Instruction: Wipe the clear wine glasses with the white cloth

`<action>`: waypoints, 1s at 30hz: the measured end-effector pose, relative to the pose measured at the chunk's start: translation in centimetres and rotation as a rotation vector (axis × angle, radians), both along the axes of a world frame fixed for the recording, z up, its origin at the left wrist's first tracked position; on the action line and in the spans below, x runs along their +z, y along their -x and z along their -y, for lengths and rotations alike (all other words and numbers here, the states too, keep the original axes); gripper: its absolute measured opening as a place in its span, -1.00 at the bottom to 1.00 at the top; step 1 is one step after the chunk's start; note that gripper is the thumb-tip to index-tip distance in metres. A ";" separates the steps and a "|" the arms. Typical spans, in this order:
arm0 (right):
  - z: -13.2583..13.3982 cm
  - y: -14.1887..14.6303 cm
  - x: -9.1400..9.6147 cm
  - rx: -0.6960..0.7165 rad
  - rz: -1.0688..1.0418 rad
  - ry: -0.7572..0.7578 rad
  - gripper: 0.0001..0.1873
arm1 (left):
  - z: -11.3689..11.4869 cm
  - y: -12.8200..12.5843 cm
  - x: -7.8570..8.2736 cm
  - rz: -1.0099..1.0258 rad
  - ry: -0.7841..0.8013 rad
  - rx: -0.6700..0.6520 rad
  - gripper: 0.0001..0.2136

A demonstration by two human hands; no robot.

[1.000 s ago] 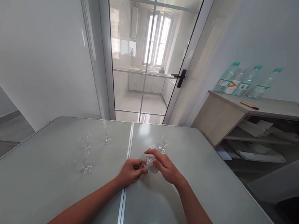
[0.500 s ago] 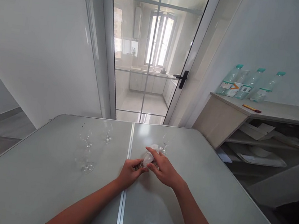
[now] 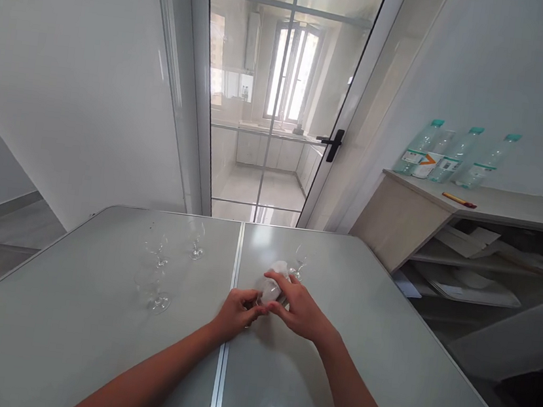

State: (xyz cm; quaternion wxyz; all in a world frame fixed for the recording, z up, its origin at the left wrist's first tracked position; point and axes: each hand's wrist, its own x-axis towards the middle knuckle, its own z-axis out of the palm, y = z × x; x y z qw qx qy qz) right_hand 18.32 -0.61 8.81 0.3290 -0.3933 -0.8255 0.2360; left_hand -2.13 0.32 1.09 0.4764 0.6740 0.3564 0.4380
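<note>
Over the middle of the grey table [image 3: 86, 339], my left hand [image 3: 237, 313] is closed round the stem end of a clear wine glass [image 3: 268, 289] held on its side. My right hand [image 3: 299, 306] is wrapped round the bowl of that glass, pressing a white cloth [image 3: 281, 269] against it. Another clear wine glass [image 3: 299, 262] stands upright just beyond my right hand. Three more glasses stand upright to the left: one [image 3: 196, 241] near the table's seam, one [image 3: 158, 252] further left, one [image 3: 157, 292] nearer me.
A glass door [image 3: 274, 98] with a black handle [image 3: 333, 144] stands behind the table. At the right a wooden shelf unit [image 3: 448, 215] carries several plastic water bottles [image 3: 448, 156] and a pen [image 3: 458, 200]. White walls close both sides.
My hands have stayed at the glass, my right fingers shifting slightly over the cloth. The view has tilted up a little.
</note>
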 end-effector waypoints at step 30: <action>-0.7 4.5 -2.9 -0.074 -1.134 0.662 -0.49 | -1.1 -0.1 -2.1 0.499 0.384 -0.382 -0.62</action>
